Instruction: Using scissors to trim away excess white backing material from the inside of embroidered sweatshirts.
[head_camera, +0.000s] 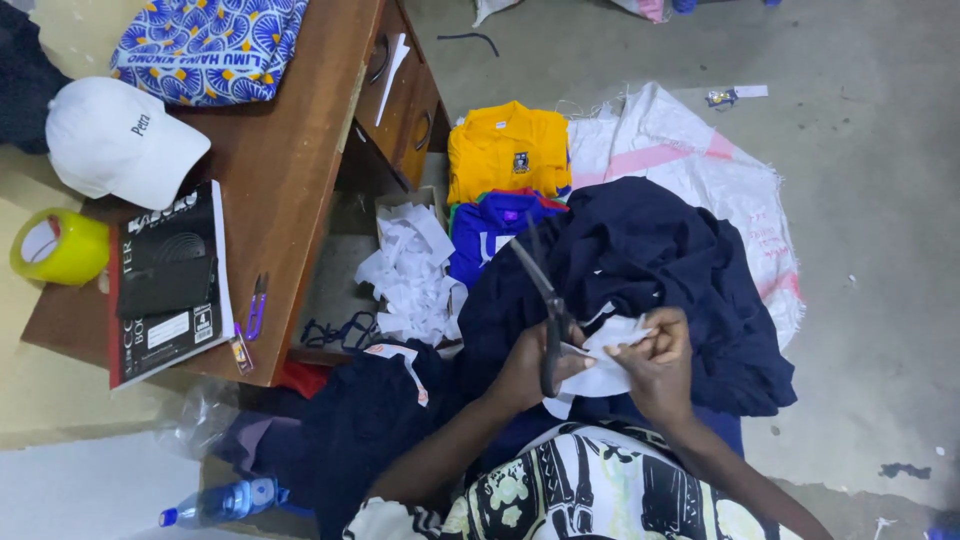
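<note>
Left hand (525, 368) closed around black scissors (545, 310), blades pointing to 11 o'clock; right hand (655, 362) pinching white fabric piece (605, 365) at centre, over dark navy garment (650, 270); wooden table (280, 170) at 10 o'clock

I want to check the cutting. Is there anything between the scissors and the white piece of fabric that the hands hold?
Nothing visible does. The left hand holds the dark metal scissors directly against the white piece of fabric, which the right hand pinches at its other side. The dark navy garment pile lies underneath and behind, not between them.
</note>
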